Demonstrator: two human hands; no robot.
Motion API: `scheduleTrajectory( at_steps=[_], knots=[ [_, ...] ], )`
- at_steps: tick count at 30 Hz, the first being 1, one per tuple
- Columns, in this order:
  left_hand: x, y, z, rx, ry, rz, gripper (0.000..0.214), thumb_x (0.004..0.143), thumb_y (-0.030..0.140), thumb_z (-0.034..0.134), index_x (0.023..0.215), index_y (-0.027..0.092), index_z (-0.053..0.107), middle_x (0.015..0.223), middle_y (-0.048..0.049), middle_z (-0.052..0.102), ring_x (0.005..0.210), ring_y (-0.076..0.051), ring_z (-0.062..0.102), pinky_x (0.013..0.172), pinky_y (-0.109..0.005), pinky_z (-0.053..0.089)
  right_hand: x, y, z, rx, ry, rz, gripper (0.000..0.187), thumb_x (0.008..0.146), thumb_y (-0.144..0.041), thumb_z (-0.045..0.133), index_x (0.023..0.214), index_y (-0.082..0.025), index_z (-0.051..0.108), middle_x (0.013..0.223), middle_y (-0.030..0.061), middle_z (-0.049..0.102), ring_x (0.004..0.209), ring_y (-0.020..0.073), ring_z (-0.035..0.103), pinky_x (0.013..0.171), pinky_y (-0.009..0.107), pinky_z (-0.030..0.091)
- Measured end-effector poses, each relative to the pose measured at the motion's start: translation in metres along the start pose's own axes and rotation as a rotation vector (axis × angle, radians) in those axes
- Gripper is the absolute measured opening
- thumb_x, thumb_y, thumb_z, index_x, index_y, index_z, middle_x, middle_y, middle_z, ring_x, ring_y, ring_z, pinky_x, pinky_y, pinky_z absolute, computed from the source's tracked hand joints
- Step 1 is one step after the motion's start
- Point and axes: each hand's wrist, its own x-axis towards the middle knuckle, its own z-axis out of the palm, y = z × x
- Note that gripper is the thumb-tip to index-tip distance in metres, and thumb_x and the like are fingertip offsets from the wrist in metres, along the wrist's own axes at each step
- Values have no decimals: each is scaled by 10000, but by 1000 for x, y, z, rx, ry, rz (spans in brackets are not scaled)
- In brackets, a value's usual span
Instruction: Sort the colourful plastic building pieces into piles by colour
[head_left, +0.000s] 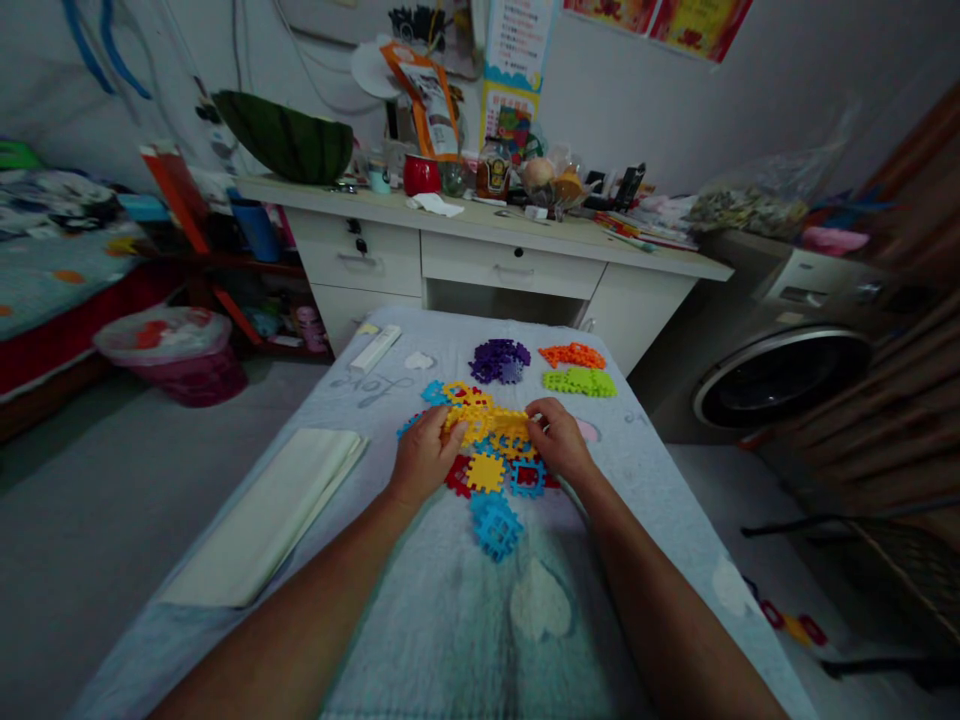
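A mixed pile of flat plastic interlocking tiles [487, 470] in yellow, red and blue lies on the cloth-covered table [450, 620]. My left hand [421, 455] and my right hand [559, 440] both curl their fingers round a joined strip of yellow tiles [495, 425] at the pile's far side, one hand at each end. A blue cluster of tiles [496, 525] lies nearest to me. Sorted heaps sit farther back: purple tiles [499, 360], orange tiles [572, 355] and green tiles [579, 381].
A folded cream cloth [274, 515] lies at the table's left edge, a white box [376, 348] at the far left. Behind stand a cluttered white desk [495, 260], a washing machine [787, 350] at right, a pink bin [174, 352] and a bed [52, 270] at left.
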Motion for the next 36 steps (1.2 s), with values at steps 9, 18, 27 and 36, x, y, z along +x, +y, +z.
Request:
scheduleTrajectory(
  at_steps=[9, 18, 27, 36],
  knots=[
    [6, -13, -7, -102, 64, -60, 342, 899, 430, 502, 644, 203, 482, 767, -11, 545, 731, -155, 545, 702, -272, 424, 0, -2, 3, -63, 77, 57, 112, 788, -186, 495, 795, -190, 606, 819, 38, 611, 690, 155, 557, 687, 287, 442],
    [7, -16, -9, -86, 110, -92, 305, 931, 390, 438, 737, 199, 575, 786, -28, 586, 787, -177, 567, 772, -303, 451, -5, -4, 7, -104, -75, -151, 355, 876, -285, 515, 1212, -212, 604, 1332, 117, 538, 1230, 263, 468, 1044, 463, 351],
    [-1, 1, -10, 75, 28, 138, 248, 881, 333, 537, 1092, 219, 602, 1186, -93, 616, 1136, -277, 508, 1018, -490, 340, -1, 4, 8, -322, -40, 101, 352, 904, -324, 504, 1197, -164, 618, 1120, 149, 681, 1055, 281, 598, 968, 437, 400],
    [-15, 19, -5, 58, -438, 332, 496, 700, 351, 743, 1169, 275, 602, 1194, -66, 646, 1159, -290, 521, 1101, -564, 216, -8, 2, 14, -202, -232, -198, 505, 865, -510, 577, 1226, -158, 609, 1321, 170, 567, 1237, 288, 501, 1036, 465, 373]
  ],
)
